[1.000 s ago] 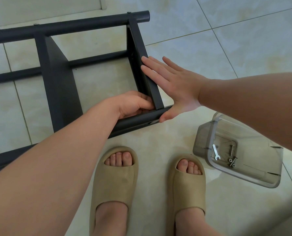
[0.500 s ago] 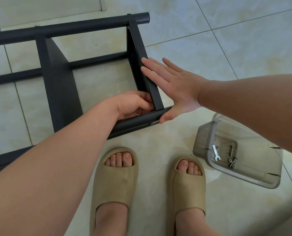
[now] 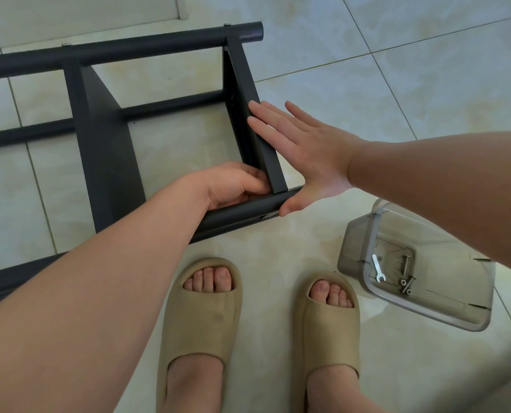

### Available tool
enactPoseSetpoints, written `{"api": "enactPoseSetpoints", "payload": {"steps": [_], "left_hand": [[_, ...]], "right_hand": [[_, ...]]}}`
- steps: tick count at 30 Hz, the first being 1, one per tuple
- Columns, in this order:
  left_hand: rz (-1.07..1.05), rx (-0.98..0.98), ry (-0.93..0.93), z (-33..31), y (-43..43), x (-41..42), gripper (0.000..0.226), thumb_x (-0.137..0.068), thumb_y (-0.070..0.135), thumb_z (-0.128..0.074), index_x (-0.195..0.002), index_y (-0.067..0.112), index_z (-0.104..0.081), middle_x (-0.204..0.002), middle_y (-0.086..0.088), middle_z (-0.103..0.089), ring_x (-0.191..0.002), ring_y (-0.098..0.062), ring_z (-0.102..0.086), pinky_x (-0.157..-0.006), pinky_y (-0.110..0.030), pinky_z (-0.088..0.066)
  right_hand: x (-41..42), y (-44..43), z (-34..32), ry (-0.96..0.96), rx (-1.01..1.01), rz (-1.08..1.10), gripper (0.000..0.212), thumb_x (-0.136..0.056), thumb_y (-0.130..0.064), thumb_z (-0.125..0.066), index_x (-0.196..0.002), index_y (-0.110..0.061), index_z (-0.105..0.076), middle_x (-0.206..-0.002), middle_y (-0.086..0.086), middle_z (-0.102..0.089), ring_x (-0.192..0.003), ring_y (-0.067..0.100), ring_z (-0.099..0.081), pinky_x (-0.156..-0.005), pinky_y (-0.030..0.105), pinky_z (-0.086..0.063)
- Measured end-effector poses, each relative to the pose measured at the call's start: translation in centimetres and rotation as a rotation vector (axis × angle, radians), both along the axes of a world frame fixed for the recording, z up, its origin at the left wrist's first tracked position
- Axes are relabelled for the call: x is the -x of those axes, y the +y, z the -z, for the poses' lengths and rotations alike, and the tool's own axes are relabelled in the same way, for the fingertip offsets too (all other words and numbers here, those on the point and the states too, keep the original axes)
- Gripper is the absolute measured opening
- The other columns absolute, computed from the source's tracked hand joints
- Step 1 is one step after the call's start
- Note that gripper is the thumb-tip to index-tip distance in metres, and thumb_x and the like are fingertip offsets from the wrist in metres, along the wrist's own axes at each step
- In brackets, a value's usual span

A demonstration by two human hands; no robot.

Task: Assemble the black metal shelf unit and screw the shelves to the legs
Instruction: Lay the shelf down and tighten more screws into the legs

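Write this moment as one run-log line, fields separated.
left hand: fingers curled at end shelf corner | right hand: flat against end shelf | wrench: in clear box

Glossy, pale marbled floor tiles point(image 3: 427, 93) with thin grey grout lines point(image 3: 370, 53) meet white trim point(image 3: 182, 7) up top.

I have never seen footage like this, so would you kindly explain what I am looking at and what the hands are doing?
No machine here: a person wears a camera on the head, looking down at their own arms. A black shelf unit lies on its side on the tiled floor. The right hand lies flat, fingers straight, against the end shelf. The left hand has its fingers curled at the corner where that shelf meets the near leg; whether they pinch anything is hidden. Beside the beige slippers sits a clear plastic box holding a small wrench and a few screws.
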State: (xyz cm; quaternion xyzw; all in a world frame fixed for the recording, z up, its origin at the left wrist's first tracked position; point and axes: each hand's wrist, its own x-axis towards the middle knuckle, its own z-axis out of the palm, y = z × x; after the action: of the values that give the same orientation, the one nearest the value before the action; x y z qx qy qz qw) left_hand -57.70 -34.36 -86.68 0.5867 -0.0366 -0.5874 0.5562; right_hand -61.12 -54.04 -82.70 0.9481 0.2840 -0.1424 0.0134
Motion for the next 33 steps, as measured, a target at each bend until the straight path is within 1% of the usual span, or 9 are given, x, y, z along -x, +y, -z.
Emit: {"api": "enactPoseSetpoints", "payload": {"steps": [9,13,15,17,19,21,24,28,33], "left_hand": [[-0.002,0.027,0.022,-0.07,-0.03,-0.14,0.022,-0.091,-0.012,-0.05,-0.089,0.003,-0.066,-0.076,-0.009,-0.071,-0.067,-0.017,-0.07,-0.071,-0.027,-0.058],[0.008,0.047,0.039,-0.29,0.08,-0.15,0.027,-0.089,-0.016,-0.047,-0.093,0.003,-0.066,-0.086,-0.012,-0.071,-0.074,-0.02,-0.071,-0.077,-0.03,-0.058],[0.013,0.03,0.034,-0.22,0.03,-0.12,0.032,-0.088,-0.018,-0.044,-0.094,0.004,-0.067,-0.088,-0.011,-0.071,-0.075,-0.02,-0.071,-0.076,-0.028,-0.058],[0.017,-0.004,0.03,-0.14,-0.06,-0.05,0.027,-0.09,-0.01,-0.047,-0.093,0.005,-0.068,-0.087,-0.01,-0.072,-0.079,-0.02,-0.069,-0.077,-0.028,-0.058],[0.037,-0.024,0.022,-0.13,-0.14,0.06,0.018,-0.093,0.002,-0.052,-0.094,0.005,-0.07,-0.092,-0.013,-0.07,-0.081,-0.022,-0.067,-0.081,-0.032,-0.056],[0.046,-0.033,-0.018,-0.13,-0.08,0.09,0.015,-0.092,0.003,-0.056,-0.091,0.005,-0.071,-0.087,-0.014,-0.07,-0.074,-0.022,-0.068,-0.075,-0.031,-0.057],[0.023,-0.007,-0.014,-0.02,0.01,0.08,0.028,-0.092,-0.004,-0.055,-0.076,0.009,-0.074,-0.074,-0.01,-0.072,-0.064,-0.018,-0.069,-0.066,-0.027,-0.057],[-0.002,0.006,0.003,-0.01,-0.02,0.07,0.017,-0.091,-0.007,-0.054,-0.088,0.002,-0.068,-0.084,-0.016,-0.068,-0.071,-0.023,-0.067,-0.073,-0.03,-0.057],[-0.002,0.022,0.013,-0.01,-0.02,-0.05,0.021,-0.091,-0.011,-0.052,-0.087,0.002,-0.067,-0.074,-0.01,-0.071,-0.065,-0.018,-0.069,-0.069,-0.026,-0.058]], "right_hand": [[-0.01,0.04,-0.13,0.002,0.007,0.002,0.139,-0.065,-0.103,-0.026,-0.16,-0.009,0.011,-0.169,0.013,0.014,-0.156,0.027,0.012,-0.126,0.046,0.007],[-0.03,0.07,-0.18,0.005,0.01,0.002,0.139,-0.065,-0.102,-0.028,-0.16,-0.008,0.011,-0.169,0.013,0.014,-0.156,0.027,0.012,-0.126,0.047,0.007],[-0.04,0.07,-0.18,0.002,0.011,0.001,0.138,-0.065,-0.102,-0.027,-0.16,-0.009,0.011,-0.168,0.013,0.014,-0.156,0.027,0.012,-0.126,0.047,0.007],[0.01,0.08,-0.14,0.0,0.011,0.0,0.138,-0.066,-0.102,-0.027,-0.16,-0.009,0.011,-0.168,0.013,0.014,-0.156,0.027,0.012,-0.126,0.047,0.007],[0.03,0.08,-0.12,0.002,0.011,0.001,0.138,-0.065,-0.102,-0.027,-0.16,-0.009,0.011,-0.168,0.013,0.014,-0.156,0.027,0.012,-0.126,0.047,0.007],[0.02,0.07,-0.14,0.007,0.011,0.002,0.138,-0.065,-0.102,-0.026,-0.16,-0.009,0.012,-0.168,0.013,0.014,-0.156,0.027,0.012,-0.126,0.047,0.007],[-0.01,0.13,-0.15,0.005,0.009,0.004,0.139,-0.065,-0.101,-0.031,-0.16,-0.009,0.011,-0.168,0.012,0.014,-0.156,0.027,0.012,-0.126,0.046,0.008],[0.03,0.1,-0.16,0.001,0.01,0.005,0.139,-0.066,-0.1,-0.034,-0.16,-0.008,0.01,-0.169,0.013,0.013,-0.156,0.027,0.011,-0.126,0.046,0.008],[0.0,0.15,-0.21,0.004,0.016,0.004,0.139,-0.066,-0.1,-0.034,-0.16,-0.007,0.009,-0.168,0.013,0.013,-0.156,0.027,0.011,-0.126,0.046,0.008]]}}
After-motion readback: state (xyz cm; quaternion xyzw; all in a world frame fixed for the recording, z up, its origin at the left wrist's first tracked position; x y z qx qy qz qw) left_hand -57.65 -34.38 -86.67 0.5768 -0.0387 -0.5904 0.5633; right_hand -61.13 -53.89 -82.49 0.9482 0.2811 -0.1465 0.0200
